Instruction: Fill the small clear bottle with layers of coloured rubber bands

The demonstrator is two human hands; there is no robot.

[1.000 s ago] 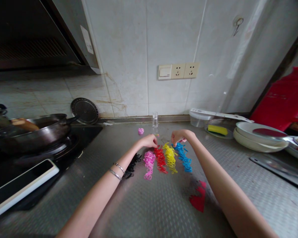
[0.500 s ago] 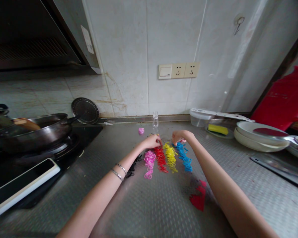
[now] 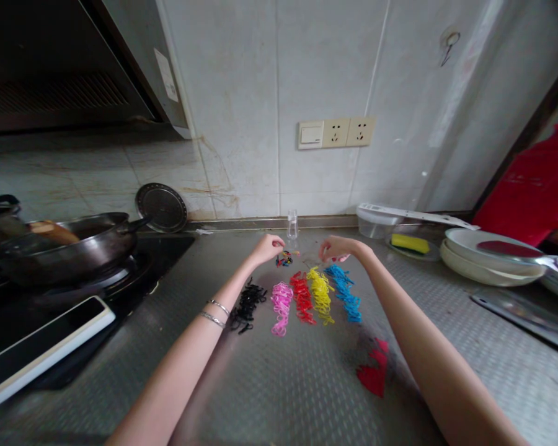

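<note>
Small rubber bands lie sorted by colour in rows: black [image 3: 249,305], pink [image 3: 281,306], red [image 3: 302,297], yellow [image 3: 322,296] and blue [image 3: 346,292]. Beyond the red row sits a small mixed-colour heap of bands [image 3: 284,259]. My left hand [image 3: 266,248] is just left of this heap, its fingers pinched together; anything between them is too small to make out. Behind the yellow and blue rows, my right hand [image 3: 335,248] is closed with fingertips pointing down, and its contents are hidden. A small clear bottle [image 3: 292,225] stands behind the heap.
A torn red piece [image 3: 375,370] lies near my right forearm. On the right are a yellow sponge [image 3: 409,243], a clear tub [image 3: 376,223], stacked white bowls [image 3: 488,263] and a cleaver-like blade [image 3: 530,319]. The stove's pan [image 3: 88,244] and a white-edged device [image 3: 46,347] are left.
My left hand has moved from the red row back and left, uncovering the mixed heap and black row; the pink clump there is now out of sight. My right hand has shifted slightly back.
</note>
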